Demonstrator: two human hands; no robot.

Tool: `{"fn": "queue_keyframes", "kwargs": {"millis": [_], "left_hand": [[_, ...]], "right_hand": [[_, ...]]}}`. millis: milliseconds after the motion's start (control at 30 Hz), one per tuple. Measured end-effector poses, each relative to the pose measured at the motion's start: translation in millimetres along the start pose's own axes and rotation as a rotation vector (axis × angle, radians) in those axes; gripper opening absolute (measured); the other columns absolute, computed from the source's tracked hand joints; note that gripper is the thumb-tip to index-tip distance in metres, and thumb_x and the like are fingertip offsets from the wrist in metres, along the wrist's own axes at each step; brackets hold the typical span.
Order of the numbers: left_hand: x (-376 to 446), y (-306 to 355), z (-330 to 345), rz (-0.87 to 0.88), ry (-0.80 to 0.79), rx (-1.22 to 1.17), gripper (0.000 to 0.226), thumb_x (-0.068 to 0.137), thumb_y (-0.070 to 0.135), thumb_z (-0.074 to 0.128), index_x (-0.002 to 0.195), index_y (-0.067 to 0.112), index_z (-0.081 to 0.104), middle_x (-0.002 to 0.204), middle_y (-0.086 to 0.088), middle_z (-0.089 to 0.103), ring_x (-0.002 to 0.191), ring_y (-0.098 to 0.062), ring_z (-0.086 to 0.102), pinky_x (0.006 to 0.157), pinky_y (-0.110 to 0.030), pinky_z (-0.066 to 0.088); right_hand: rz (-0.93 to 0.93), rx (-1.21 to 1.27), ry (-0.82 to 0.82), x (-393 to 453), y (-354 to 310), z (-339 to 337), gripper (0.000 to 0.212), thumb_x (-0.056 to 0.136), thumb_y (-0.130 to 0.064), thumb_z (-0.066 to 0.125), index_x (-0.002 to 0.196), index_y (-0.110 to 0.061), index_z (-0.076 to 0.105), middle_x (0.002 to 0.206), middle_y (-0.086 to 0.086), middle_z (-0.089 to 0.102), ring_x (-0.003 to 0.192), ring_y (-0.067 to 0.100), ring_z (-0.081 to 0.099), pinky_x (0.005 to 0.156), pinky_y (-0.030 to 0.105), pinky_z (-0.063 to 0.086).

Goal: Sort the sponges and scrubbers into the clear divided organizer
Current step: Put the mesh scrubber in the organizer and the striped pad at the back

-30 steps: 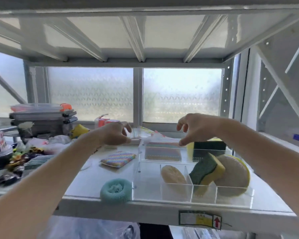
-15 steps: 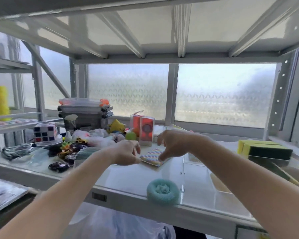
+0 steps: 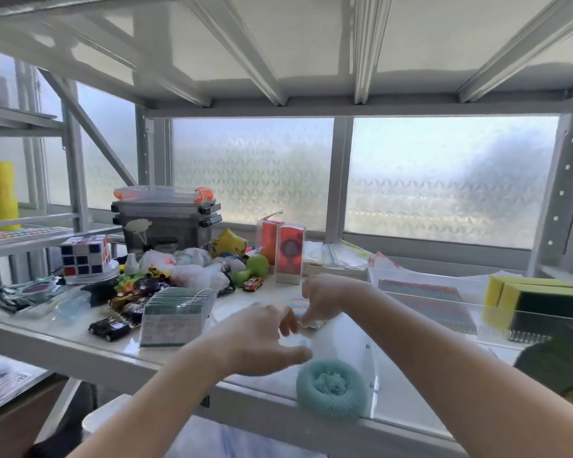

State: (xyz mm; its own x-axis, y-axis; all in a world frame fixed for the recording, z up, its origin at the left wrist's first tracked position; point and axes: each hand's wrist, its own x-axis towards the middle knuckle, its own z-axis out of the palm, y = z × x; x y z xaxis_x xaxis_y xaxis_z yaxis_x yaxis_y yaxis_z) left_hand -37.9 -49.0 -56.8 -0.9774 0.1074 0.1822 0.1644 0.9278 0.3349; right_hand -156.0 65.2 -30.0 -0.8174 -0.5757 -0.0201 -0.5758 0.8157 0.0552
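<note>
On the white shelf lies a flat rainbow-striped sponge; my right hand pinches its right edge with curled fingers. My left hand hovers just left of it, fingers spread and holding nothing. A teal round scrubber sits at the shelf's front edge, against the clear divided organizer. In the organizer's far part lies another striped sponge, and a yellow-and-green sponge stands at its right. A dark green scrubbing pad shows at the right edge.
Toy cars, a stack of packets, a puzzle cube, grey lidded boxes and two orange cartons crowd the shelf's left and back. An upper shelf hangs low overhead. A frosted window closes the back.
The view swung left from the organizer. Both hands moved from above the organizer to the loose striped sponge, and my right hand has taken hold of its edge.
</note>
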Motion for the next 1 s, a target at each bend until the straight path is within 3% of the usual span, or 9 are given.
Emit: {"fn": "queue_keyframes", "kwargs": {"millis": [100, 233, 367, 467, 600, 733, 867, 1000], "left_hand": [[-18, 17, 16, 0.107, 0.011, -0.053, 0.052, 0.077, 0.062, 0.057, 0.119, 0.033, 0.052, 0.114, 0.021, 0.046, 0.112, 0.001, 0.044, 0.091, -0.019, 0.035], [-24, 26, 33, 0.170, -0.084, -0.142, 0.054, 0.075, 0.061, 0.060, 0.123, 0.044, 0.042, 0.132, 0.020, 0.039, 0.121, 0.001, 0.040, 0.103, -0.026, 0.035], [-20, 25, 40, 0.194, -0.092, -0.115, 0.051, 0.076, 0.055, 0.065, 0.119, 0.047, 0.038, 0.129, 0.012, 0.043, 0.115, -0.002, 0.040, 0.092, -0.023, 0.033], [-19, 23, 38, 0.183, -0.109, -0.111, 0.052, 0.075, 0.053, 0.067, 0.118, 0.044, 0.038, 0.125, 0.008, 0.043, 0.113, -0.010, 0.043, 0.093, -0.025, 0.037], [-19, 24, 28, 0.151, -0.033, -0.119, 0.050, 0.072, 0.048, 0.070, 0.110, 0.041, 0.039, 0.111, 0.010, 0.039, 0.100, -0.014, 0.051, 0.082, -0.019, 0.041], [-22, 28, 14, 0.144, 0.086, -0.161, 0.039, 0.072, 0.047, 0.067, 0.099, 0.041, 0.039, 0.103, 0.014, 0.040, 0.085, -0.001, 0.048, 0.062, -0.008, 0.033], [-18, 40, 4, 0.170, 0.165, -0.149, 0.038, 0.069, 0.051, 0.067, 0.094, 0.041, 0.040, 0.104, 0.012, 0.050, 0.082, 0.001, 0.049, 0.059, -0.011, 0.034], [-6, 65, -3, 0.197, 0.236, -0.168, 0.039, 0.070, 0.060, 0.066, 0.091, 0.034, 0.046, 0.095, 0.014, 0.053, 0.076, -0.001, 0.049, 0.060, -0.015, 0.038]], "right_hand": [[0.035, -0.015, -0.042, 15, 1, 11, 0.055, 0.081, -0.035, 0.065, 0.125, -0.004, 0.057, 0.127, 0.011, 0.061, 0.110, 0.028, 0.057, 0.092, 0.033, 0.049], [0.049, -0.034, -0.048, 23, 0, 17, 0.047, 0.077, -0.030, 0.068, 0.116, -0.005, 0.060, 0.117, 0.011, 0.064, 0.089, 0.025, 0.054, 0.074, 0.030, 0.044], [0.005, -0.131, -0.016, 23, -4, 17, 0.036, 0.082, -0.019, 0.062, 0.114, -0.001, 0.060, 0.115, 0.015, 0.064, 0.104, 0.031, 0.061, 0.070, 0.028, 0.043], [-0.018, -0.191, 0.048, 20, -4, 15, 0.029, 0.088, -0.008, 0.050, 0.114, 0.000, 0.060, 0.117, 0.018, 0.063, 0.105, 0.035, 0.061, 0.070, 0.030, 0.042], [-0.031, -0.255, 0.233, 7, 1, 4, 0.032, 0.093, -0.004, 0.043, 0.123, -0.003, 0.056, 0.123, 0.015, 0.060, 0.112, 0.032, 0.060, 0.084, 0.035, 0.047], [-0.079, -0.219, 0.552, -11, 16, -28, 0.031, 0.091, -0.004, 0.039, 0.113, -0.007, 0.060, 0.106, 0.012, 0.068, 0.096, 0.032, 0.066, 0.071, 0.034, 0.046], [-0.022, -0.048, 0.728, -43, 38, -68, 0.028, 0.088, -0.008, 0.042, 0.110, -0.010, 0.060, 0.097, 0.014, 0.068, 0.090, 0.036, 0.065, 0.070, 0.035, 0.045], [0.032, -0.036, 0.842, -81, 67, -89, 0.026, 0.090, -0.008, 0.042, 0.110, -0.009, 0.059, 0.093, 0.014, 0.067, 0.086, 0.036, 0.065, 0.067, 0.032, 0.040]]}}
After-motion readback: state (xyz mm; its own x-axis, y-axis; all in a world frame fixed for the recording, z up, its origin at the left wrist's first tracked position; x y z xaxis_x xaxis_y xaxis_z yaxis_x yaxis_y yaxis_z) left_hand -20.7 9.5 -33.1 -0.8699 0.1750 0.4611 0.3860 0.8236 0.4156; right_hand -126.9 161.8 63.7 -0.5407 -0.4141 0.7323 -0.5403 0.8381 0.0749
